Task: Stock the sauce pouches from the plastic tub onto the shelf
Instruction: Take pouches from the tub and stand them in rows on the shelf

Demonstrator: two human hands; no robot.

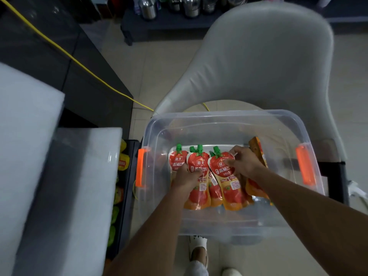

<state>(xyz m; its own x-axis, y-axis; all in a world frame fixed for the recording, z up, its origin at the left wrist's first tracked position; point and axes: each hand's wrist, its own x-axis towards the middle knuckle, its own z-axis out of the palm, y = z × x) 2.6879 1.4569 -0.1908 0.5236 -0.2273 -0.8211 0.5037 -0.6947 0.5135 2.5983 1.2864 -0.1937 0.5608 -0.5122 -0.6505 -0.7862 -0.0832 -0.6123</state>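
Observation:
A clear plastic tub (223,116) with orange latches sits on a pale chair, holding several red tomato sauce pouches with green caps. My left hand (187,178) reaches into the tub and grips the middle pouch (198,194) near its label. My right hand (244,163) pinches the upper part of the pouch to its right (231,194). Another pouch (175,160) lies at the left of the row. An orange pouch (257,150) leans against the right side behind my right hand. The shelf (123,188) stands to the left, its lower tiers partly visible.
White foam sheets (29,146) cover the shelf tops at left. Yellow and green packs (123,162) sit on the lower tiers. A yellow cable (79,63) runs across the floor. The pale chair back (268,62) rises behind the tub. My feet in white shoes (198,248) are below.

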